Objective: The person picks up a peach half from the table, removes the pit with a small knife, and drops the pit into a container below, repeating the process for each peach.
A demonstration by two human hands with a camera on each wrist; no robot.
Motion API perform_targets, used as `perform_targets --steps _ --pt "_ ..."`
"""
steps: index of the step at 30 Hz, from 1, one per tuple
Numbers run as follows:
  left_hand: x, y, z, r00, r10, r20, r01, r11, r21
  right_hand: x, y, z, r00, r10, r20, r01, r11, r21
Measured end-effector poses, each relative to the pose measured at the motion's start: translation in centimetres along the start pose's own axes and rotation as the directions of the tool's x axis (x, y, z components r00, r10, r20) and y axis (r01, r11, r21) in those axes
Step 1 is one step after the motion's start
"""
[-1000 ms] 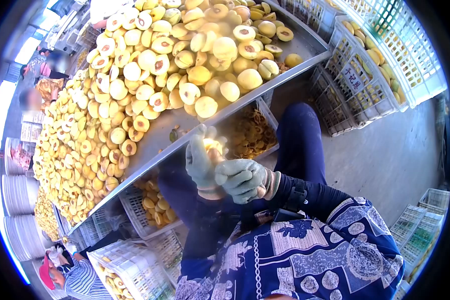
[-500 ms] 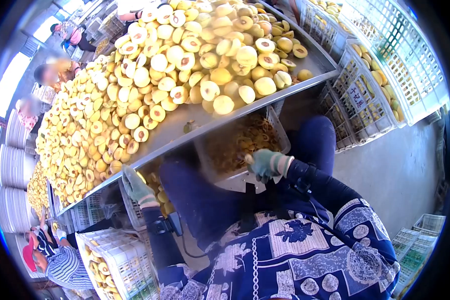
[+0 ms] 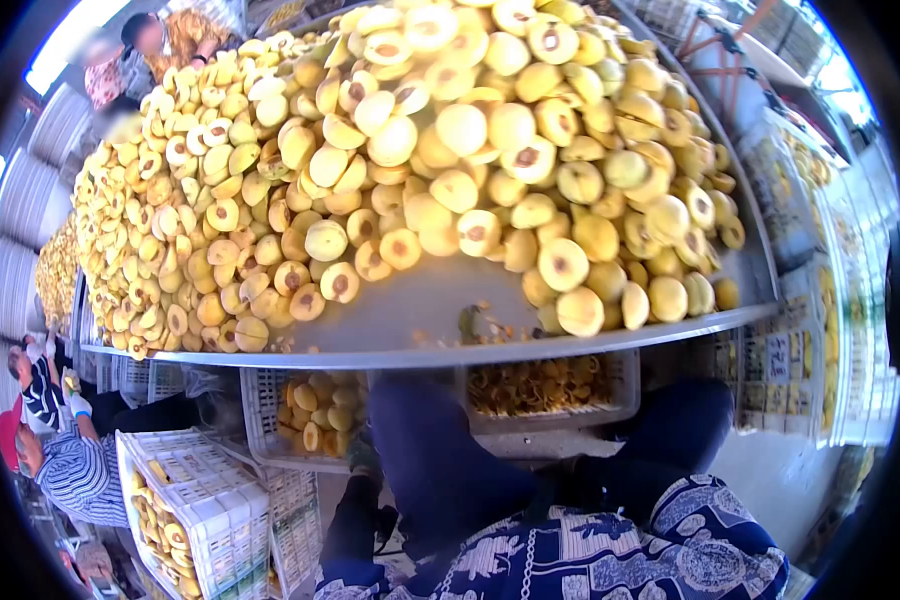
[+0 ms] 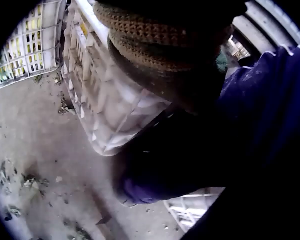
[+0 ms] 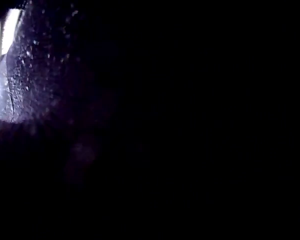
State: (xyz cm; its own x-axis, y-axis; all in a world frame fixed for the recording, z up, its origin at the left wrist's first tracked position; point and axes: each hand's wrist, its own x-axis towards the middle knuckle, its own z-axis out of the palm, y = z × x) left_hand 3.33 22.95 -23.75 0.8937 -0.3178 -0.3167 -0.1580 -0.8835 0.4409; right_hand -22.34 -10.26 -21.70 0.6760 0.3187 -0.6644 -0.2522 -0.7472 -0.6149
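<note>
The gloved left hand [image 3: 363, 455] hangs low beside the left knee, at the right edge of a white crate [image 3: 261, 405] of peach halves [image 3: 320, 405]. Only a small dim part of it shows, so I cannot tell how its fingers lie. In the left wrist view the knitted glove cuff [image 4: 150, 32] fills the top and the fingers are hidden. My right hand is out of sight in the head view, past the lap; the right wrist view is almost black, with dark cloth [image 5: 32, 75] at its left.
A metal table [image 3: 420, 312] heaped with halved yellow peaches [image 3: 390, 140] spans the front. Below it stands a crate [image 3: 627, 395] of brown scraps [image 3: 540, 388], between the knees [image 3: 440, 430]. Stacked crates [image 3: 780, 370] stand at right, another crate [image 3: 225, 510] at left. Other people sit at left.
The hands were together over a peach, then parted, the left toward the peach crate, the right over the scraps. Now the left is lower and the right has left view; the head has turned.
</note>
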Motion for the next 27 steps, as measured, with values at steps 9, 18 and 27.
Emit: perform_targets --steps 9,18,27 --pt "-2.3 7.0 -3.5 0.992 -0.073 0.104 0.061 0.991 0.117 0.8 2.1 -4.8 0.990 0.033 0.136 -0.040 0.998 0.042" --pt "-1.9 7.5 -4.6 0.994 -0.030 0.105 0.019 0.995 0.098 1.5 0.9 -5.9 0.984 0.034 0.174 -0.033 0.999 -0.007" --pt "-1.9 7.5 -4.4 0.996 0.092 -0.020 -0.090 0.994 0.067 3.2 2.3 -6.4 0.981 -0.125 0.148 0.154 0.967 -0.204"
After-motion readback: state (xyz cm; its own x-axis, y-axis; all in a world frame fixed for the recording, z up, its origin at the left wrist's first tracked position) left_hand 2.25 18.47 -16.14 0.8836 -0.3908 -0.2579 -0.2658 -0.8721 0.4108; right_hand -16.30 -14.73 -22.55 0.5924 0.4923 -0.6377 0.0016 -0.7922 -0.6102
